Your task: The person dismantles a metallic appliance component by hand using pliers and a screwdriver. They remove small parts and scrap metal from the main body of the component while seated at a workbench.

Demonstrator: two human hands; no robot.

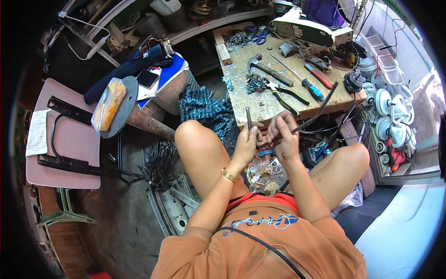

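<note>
Between my knees, my left hand [247, 142] is closed around a narrow metal bar [248, 115], whose flat end points up past the bench edge. Close beside it, the fingers of my right hand [284, 139] are bent around a long, thin dark strip [323, 103] that slants up to the right; its exact kind I cannot make out. Beyond my hands on the wooden workbench [241, 102] lie a hammer [272, 73], pliers with black and yellow handles [292, 96], a screwdriver with a blue handle [312, 89] and a red-handled tool [318, 77]. My fingers partly hide both held pieces.
Scissors [261, 36] and metal scraps lie at the bench's far left. White plastic wheels [390, 102] are piled on the right. A pink chair [74, 102] and a round stand holding a food container [110, 106] are on the left. Scrap wires [265, 174] lie below my hands.
</note>
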